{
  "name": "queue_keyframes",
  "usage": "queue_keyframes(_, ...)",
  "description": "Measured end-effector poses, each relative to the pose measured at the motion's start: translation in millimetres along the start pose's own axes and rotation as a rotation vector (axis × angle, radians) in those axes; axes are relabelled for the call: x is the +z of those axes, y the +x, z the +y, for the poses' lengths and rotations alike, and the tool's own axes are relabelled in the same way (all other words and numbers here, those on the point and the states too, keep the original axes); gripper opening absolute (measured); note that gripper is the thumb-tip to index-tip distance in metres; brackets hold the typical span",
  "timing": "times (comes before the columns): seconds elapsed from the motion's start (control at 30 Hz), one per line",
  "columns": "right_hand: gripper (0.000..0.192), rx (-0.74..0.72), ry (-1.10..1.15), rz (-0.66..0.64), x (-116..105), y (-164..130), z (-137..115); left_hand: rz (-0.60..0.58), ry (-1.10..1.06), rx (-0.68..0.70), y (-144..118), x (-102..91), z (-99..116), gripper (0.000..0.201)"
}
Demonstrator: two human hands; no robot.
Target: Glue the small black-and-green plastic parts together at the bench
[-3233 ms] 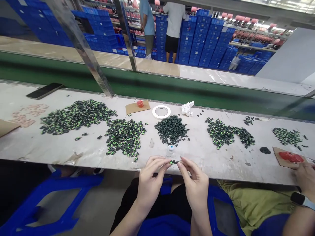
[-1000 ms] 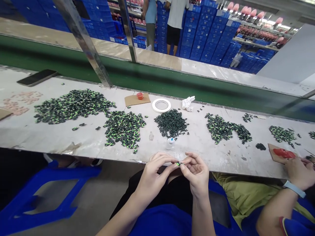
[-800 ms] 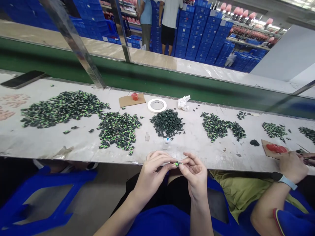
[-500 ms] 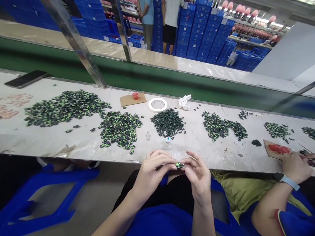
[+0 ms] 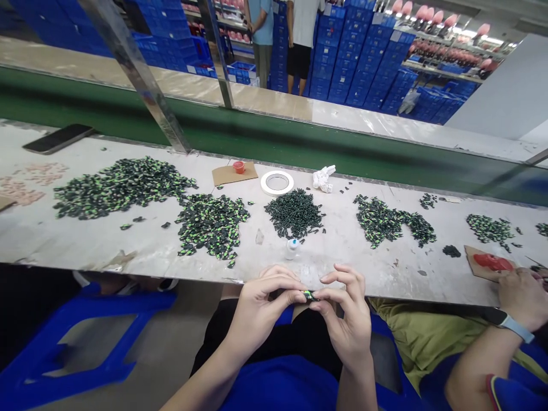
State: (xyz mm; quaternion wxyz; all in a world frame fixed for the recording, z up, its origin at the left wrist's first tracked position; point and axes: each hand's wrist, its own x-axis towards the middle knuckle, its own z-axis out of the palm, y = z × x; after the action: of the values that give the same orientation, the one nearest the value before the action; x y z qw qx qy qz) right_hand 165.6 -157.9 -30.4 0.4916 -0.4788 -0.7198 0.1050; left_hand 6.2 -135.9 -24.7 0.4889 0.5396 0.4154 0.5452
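Observation:
Between my hands, just off the table's front edge, is a small black-and-green piece. My left hand pinches its left end between thumb and forefinger. From the other side, thumb and forefinger of my right hand close on the right end, the other fingers raised. Beyond them stands a small white bottle with a blue tip. A heap of small dark pieces lies behind the bottle. To its left is a heap of black-and-green pieces. The held piece's exact kind is too small to make out.
A tape roll, crumpled white tissue and cardboard with a red cap-like pot lie at the back. Further heaps spread left and right. A phone rests far left. At right, a co-worker's hand is beside cardboard with red material.
The view has shifted slightly, so the table items sit a little further right. Both hands still grip the small piece, now slightly lower; my right hand's fingers have bent and re-set on it.

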Motion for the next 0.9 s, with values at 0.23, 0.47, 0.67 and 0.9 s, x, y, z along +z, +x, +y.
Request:
queue_keyframes(0.23, 0.009, 0.004, -0.028, 0.049, 6.7, -2.9, -0.8, 0.055, -0.043, -0.064, -4.3, 10.1, -2.1, 0.015)
queue_keyframes(0.47, 0.016, 0.017, -0.052, 0.084, 12.4, -6.0, -4.1, 0.041, -0.044, -0.089, -5.5, 15.6, -4.6, 0.018)
queue_keyframes(0.67, 0.016, 0.046, -0.027, 0.082, 9.0, -13.5, -2.4, -0.072, 0.017, -0.12, -8.6, 13.5, -22.5, 0.021)
queue_keyframes(0.9, 0.01, 0.044, -0.46, 0.512, -35.6, -4.7, 42.1, -0.143, 0.187, -0.157, -22.5, 1.3, -35.9, 0.024)
